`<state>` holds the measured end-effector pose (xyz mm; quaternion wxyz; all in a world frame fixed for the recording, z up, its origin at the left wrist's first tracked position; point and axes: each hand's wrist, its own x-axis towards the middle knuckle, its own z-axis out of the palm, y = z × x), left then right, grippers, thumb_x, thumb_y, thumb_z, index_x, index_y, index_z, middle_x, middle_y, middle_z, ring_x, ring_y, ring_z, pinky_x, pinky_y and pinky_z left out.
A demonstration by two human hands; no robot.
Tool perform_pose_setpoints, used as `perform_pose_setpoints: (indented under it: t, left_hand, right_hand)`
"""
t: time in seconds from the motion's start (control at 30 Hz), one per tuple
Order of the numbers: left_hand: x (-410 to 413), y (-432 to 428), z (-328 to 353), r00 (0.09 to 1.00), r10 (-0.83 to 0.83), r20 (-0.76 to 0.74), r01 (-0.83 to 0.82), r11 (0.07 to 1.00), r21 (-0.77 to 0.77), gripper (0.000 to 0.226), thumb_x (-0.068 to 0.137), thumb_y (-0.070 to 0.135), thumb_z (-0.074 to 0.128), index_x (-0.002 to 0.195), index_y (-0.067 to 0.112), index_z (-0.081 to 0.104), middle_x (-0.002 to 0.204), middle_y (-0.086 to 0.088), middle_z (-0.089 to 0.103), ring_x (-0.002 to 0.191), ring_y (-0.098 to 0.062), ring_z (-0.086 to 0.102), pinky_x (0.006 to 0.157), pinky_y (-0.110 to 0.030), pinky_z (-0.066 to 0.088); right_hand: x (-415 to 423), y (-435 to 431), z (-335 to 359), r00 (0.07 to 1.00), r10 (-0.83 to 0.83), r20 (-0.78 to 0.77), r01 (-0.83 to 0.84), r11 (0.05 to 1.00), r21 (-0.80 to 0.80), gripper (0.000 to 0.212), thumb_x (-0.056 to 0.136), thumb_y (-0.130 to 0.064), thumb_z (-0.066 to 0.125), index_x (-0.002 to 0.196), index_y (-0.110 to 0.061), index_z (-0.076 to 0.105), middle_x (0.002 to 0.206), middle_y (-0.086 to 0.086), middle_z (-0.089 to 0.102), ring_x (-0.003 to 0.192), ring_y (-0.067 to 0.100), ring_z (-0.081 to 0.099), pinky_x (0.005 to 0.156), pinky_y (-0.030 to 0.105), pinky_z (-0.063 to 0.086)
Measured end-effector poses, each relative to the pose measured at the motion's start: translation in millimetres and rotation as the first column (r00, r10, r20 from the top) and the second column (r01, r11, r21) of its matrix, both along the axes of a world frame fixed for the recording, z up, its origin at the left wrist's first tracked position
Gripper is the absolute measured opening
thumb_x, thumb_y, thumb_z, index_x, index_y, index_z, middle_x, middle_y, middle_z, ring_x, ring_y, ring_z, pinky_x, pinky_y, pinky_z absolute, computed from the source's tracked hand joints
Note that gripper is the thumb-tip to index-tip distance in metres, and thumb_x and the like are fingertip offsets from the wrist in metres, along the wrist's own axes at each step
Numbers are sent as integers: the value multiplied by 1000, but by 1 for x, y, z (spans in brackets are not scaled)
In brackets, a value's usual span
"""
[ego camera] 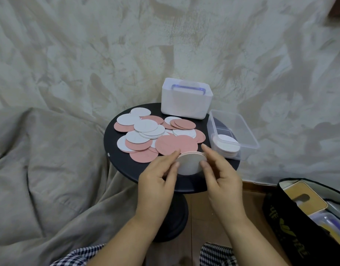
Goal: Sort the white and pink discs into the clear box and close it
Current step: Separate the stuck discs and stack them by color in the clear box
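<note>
Several white and pink discs [157,134] lie in a loose heap on a small round black table [123,164]. Between my left hand [157,179] and my right hand [221,175] I hold a thin upright stack of discs [189,163], its white face toward me and pink edges behind, just above the table's near edge. Both hands pinch the stack from its sides. A clear box [242,131] stands open at the table's right edge with a stack of white discs [227,145] in its near compartment. Its far compartment looks empty.
A white tub [184,104] holding a clear lid with a blue rim stands at the back of the table. Wrinkled beige cloth covers the left side and the background. A black bag [307,223] with items sits on the wooden floor at right.
</note>
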<state>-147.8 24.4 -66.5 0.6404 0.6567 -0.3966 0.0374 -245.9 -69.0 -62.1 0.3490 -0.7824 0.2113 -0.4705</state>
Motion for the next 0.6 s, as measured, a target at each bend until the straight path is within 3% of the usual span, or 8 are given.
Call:
perform_pose_setpoints:
  t: [0.13, 0.3, 0.6]
  left_hand:
    - [-2, 3, 4, 993, 20, -120, -24, 999, -37, 34, 80, 3, 68, 93, 34, 67, 86, 34, 66, 87, 10, 63, 76, -3, 43]
    - [-1, 2, -1, 996, 82, -31, -82, 997, 16, 26, 79, 4, 70, 102, 16, 71, 92, 26, 63, 92, 16, 59, 79, -1, 41]
    - [0, 1, 4, 982, 167, 86, -165, 986, -20, 19, 76, 5, 72, 95, 10, 74, 90, 15, 66, 89, 17, 58, 80, -1, 41]
  right_hand:
    - [-2, 0, -1, 1000, -24, 16, 24, 999, 30, 37, 86, -8, 60, 104, -41, 59, 100, -28, 64, 99, -8, 58, 85, 8, 44]
    - [0, 2, -12, 999, -35, 37, 33, 999, 34, 38, 86, -2, 60, 114, -27, 60, 111, -19, 62, 106, -9, 56, 89, 7, 42]
    - [0, 5, -4, 996, -54, 76, 47, 995, 86, 39, 86, -6, 60, 109, -38, 58, 106, -28, 61, 101, -13, 57, 86, 6, 43]
